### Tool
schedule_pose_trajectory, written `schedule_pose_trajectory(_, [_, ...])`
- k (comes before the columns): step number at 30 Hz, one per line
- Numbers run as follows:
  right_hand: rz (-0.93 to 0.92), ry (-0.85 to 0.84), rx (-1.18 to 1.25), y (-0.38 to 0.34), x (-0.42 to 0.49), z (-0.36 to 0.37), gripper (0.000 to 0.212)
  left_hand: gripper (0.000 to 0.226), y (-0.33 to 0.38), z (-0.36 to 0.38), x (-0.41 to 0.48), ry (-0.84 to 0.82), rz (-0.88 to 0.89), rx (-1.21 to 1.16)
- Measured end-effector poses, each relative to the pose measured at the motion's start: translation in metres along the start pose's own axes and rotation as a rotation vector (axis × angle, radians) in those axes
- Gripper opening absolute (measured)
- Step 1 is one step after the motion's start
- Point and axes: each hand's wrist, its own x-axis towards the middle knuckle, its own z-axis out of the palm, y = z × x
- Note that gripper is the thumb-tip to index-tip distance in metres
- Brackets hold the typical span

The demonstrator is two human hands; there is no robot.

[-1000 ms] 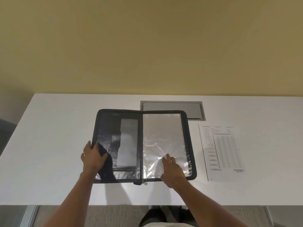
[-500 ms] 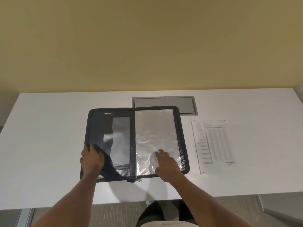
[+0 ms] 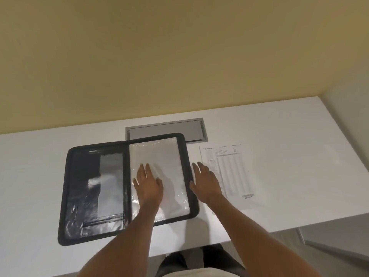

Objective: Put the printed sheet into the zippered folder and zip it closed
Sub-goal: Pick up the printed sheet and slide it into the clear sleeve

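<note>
On the table (image 3: 299,136) the folder (image 3: 95,196) is lying open and is being pinned flat by the left hand (image 3: 148,185), fingers spread and empty, while the right hand (image 3: 206,181), open and empty, is being held over the sheet (image 3: 229,170) beside it, likely for pickup.

Folder (image 3: 127,188) open on table (image 3: 279,186) – left hand (image 3: 148,186) flat inside (right hand (image 3: 206,183) beside sheet (image 3: 229,170)).

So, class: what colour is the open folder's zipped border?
Black border, clearest in the head view.
</note>
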Motion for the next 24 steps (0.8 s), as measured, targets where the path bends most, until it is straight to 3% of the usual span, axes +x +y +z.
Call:
schedule_pose_trajectory(7, [0.135, 0.026, 0.044, 0.100, 0.009, -0.029, 0.074, 0.065, 0.121, 0.060, -0.023, -0.046, 0.068, -0.096])
schedule_pose_trajectory(13, [0.247, 0.022, 0.122, 0.174, 0.009, -0.038, 0.071, 0.068, 0.177, 0.104, -0.039, -0.118, 0.060, -0.189])
schedule_pose_trajectory(18, [0.321, 0.025, 0.163, 0.206, 0.009, -0.034, 0.059, 0.071, 0.205, 0.127, -0.049, -0.130, -0.107, -0.169])
schedule_pose_trajectory(24, [0.349, 0.041, 0.320, 0.210, 0.009, -0.026, 0.051, 0.067, 0.223, 0.136, -0.055, -0.078, -0.177, -0.133])
